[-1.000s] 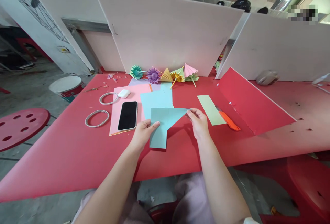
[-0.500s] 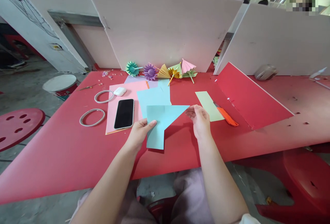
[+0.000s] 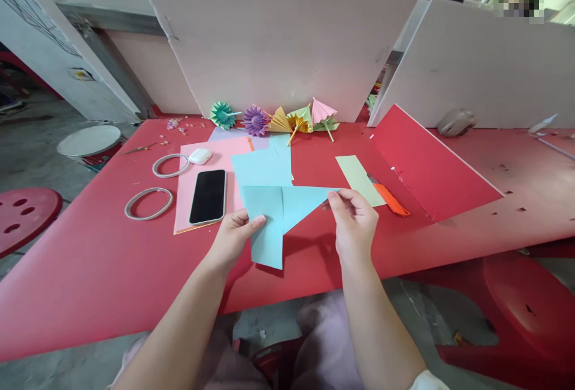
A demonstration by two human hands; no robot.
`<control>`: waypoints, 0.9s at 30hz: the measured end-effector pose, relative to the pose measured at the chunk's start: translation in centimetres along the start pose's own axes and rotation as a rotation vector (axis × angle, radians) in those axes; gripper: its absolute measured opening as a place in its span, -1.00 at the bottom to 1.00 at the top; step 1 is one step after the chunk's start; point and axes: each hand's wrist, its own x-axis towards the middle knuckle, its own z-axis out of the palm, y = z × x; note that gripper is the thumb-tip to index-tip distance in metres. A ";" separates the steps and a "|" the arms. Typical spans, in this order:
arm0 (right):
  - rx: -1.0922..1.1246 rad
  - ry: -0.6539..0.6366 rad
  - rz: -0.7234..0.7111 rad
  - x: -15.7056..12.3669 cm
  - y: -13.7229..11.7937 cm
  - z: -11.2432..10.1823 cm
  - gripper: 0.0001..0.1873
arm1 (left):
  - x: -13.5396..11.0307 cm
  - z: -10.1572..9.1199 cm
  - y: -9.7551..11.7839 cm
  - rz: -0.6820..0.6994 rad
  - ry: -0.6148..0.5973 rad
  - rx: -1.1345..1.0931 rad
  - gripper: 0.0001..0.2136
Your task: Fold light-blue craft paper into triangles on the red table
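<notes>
A light blue paper sheet (image 3: pixel 278 216), folded into a triangle with a strip below, is held just above the red table (image 3: pixel 112 258). My left hand (image 3: pixel 231 237) pinches its left edge with thumb on top. My right hand (image 3: pixel 353 222) pinches the pointed right corner of the fold. Another light blue sheet (image 3: pixel 263 165) lies flat behind it, partly on a pink sheet (image 3: pixel 197 198).
A black phone (image 3: pixel 209 195), a white earbud case (image 3: pixel 200 156) and two tape rings (image 3: pixel 148 203) lie left. A pale green strip (image 3: pixel 359 179) and an orange cutter (image 3: pixel 390 199) lie right. Paper flowers and umbrellas (image 3: pixel 278 119) line the white partition (image 3: pixel 278 36). A red stool (image 3: pixel 22 213) stands at left.
The folded blue sheet has turned slightly and sits lower toward me. My right hand has closed on its pointed corner. The view has shifted, moving everything left.
</notes>
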 end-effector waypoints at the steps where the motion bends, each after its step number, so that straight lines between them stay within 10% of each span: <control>1: 0.001 0.002 -0.009 0.0 0.0 0.0 -0.89 | 0.0 0.0 0.0 0.004 0.002 0.005 -0.79; 10: -0.177 0.195 -0.177 1.3 0.4 -1.3 -0.84 | -0.1 0.2 0.6 0.024 0.050 0.236 -0.73; 15: -0.505 -0.350 -0.338 0.9 -1.3 -1.4 -0.77 | -0.6 1.0 1.6 -0.019 -0.142 0.453 -0.69; 19: -0.542 -0.601 -0.119 0.5 -0.9 -0.5 -0.85 | -0.7 1.1 1.8 -0.009 -0.199 0.656 -0.68; 24: -0.464 -0.361 0.110 1.6 0.9 -0.9 -0.80 | -0.6 -0.1 2.0 0.110 -0.174 0.714 -0.67; 27: -0.482 -0.240 0.004 2.1 1.5 -1.1 -0.80 | -0.7 -0.4 2.5 0.179 -0.119 0.712 -0.68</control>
